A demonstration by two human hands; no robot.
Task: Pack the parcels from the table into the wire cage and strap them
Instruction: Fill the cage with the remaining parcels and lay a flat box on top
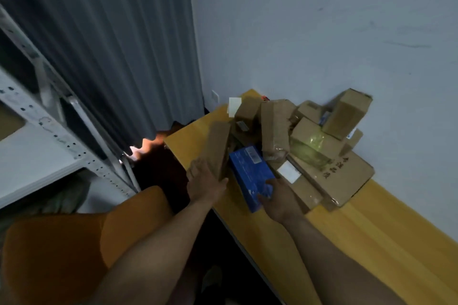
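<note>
A heap of brown cardboard parcels (309, 146) lies on the yellow table (371, 242) against the white wall. A long narrow brown box (218, 146) leans at the heap's left side; my left hand (204, 181) grips its near end, thumb on the right face. Next to it lies a blue box (250, 173) with a barcode label. My right hand (278, 198) holds the blue box at its near right corner, fingers curled over the top. No wire cage is in view.
A white metal shelf rack (49, 131) stands at the left, with a dark grey curtain (111, 44) behind it. An orange chair (74, 242) sits below my left arm, close to the table's edge. A large flat box (342, 176) with printed characters lies under the heap.
</note>
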